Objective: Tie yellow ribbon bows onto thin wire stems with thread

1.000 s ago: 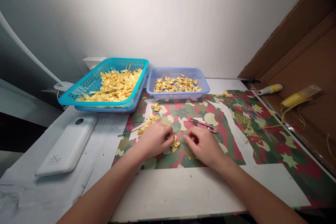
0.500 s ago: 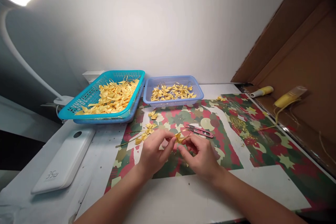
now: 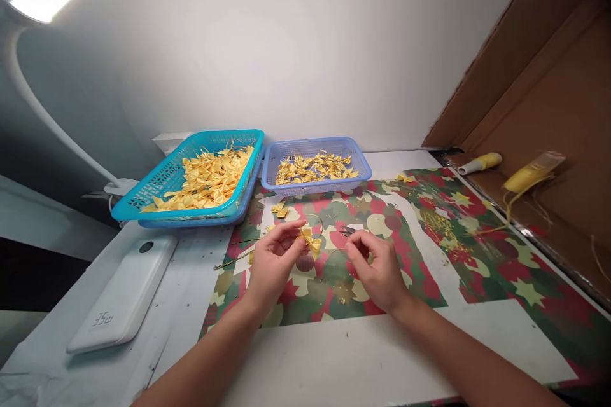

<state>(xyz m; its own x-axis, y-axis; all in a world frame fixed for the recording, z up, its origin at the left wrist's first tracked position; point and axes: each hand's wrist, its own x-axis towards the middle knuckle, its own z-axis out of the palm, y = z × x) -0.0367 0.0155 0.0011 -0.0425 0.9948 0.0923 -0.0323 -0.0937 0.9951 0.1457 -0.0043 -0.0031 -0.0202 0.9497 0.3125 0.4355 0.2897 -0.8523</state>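
My left hand is closed in a pinch on a yellow satin ribbon bow, held above the patterned sheet. A thin cord curves up from the bow. To its right, my right hand pinches what looks like the end of a faint thread that runs toward the bow. Thread snips lie just beyond the right fingers; their blades show, while the pink handle is hidden behind the hand. More bows with stems lie partly covered by my left hand. Another loose bow rests farther back.
A turquoise basket heaped with bows stands at the back left, stacked on a blue one. Beside it is a lilac basket with more bows. A white power bank lies left; yellow thread spools sit by the cardboard at right.
My hands have moved apart. The left keeps the bow, shifted slightly left and now more visible; the right has drawn away to the right, covering the snips' handle. The view has shifted slightly.
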